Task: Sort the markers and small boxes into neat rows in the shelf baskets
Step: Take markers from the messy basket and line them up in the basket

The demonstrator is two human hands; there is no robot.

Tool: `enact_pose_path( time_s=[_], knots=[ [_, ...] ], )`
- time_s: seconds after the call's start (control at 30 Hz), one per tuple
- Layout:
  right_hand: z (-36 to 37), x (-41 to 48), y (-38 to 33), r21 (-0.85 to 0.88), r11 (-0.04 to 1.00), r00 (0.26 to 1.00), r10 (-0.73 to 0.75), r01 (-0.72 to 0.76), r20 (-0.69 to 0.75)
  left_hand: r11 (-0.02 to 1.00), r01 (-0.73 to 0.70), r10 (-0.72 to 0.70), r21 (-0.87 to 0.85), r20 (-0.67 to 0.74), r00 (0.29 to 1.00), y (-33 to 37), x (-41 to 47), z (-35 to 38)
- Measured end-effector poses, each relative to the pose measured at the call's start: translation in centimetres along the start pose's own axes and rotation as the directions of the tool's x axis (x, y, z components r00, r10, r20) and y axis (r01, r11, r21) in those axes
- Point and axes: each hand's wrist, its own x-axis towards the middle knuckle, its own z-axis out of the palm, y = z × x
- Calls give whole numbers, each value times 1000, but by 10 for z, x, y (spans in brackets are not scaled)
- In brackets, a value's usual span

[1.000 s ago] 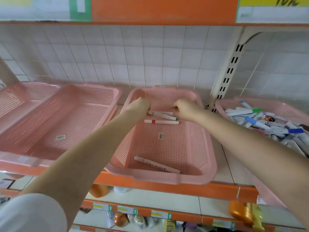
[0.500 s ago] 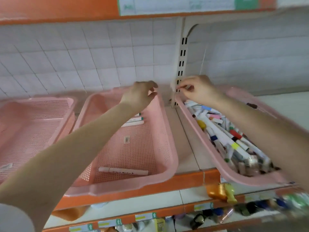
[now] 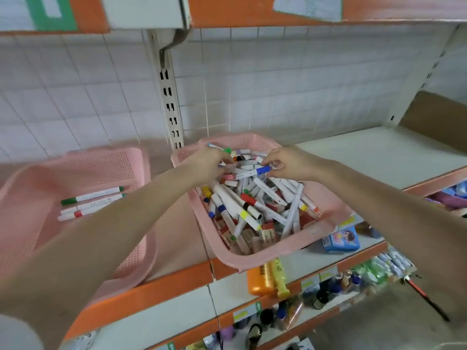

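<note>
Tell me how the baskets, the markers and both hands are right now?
Right pink plastic mesh basket: heaped with jumbled markers.
Left pink plastic mesh basket: holds three white markers, side by side.
Left hand: fingers curled in the heap, hold unclear.
Right hand: pinches a blue-capped white marker.

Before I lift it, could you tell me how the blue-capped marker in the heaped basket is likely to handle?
The blue-capped marker looks like a stiff, light plastic tube, so a pinch should do. Being round, it would probably roll on a shelf. It lies across other markers in the basket, so lifting it may shift them.
</note>
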Motion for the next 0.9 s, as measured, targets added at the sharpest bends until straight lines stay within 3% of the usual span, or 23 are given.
enact_pose_path(
  time_s=[0.27, 0.5, 0.67, 0.9],
  knots=[
    [12, 5, 5, -11, 998, 995, -68, 68, -66, 995, 93, -93, 38, -6, 996, 7, -5, 10],
    [7, 4, -1, 383, 912, 970, -61, 150, -234, 979, 158, -183, -126, -231, 956, 9, -22, 9],
    [-6, 16, -19, 557, 808, 932, 28, 191, -360, 930, 183, -302, -319, -377, 876, 5, -44, -11],
    [-16, 46, -94, 706, 626, 915, -34, 332, -401, 860, 264, -477, -437, -504, 720, -36, -119, -41]
  ],
)
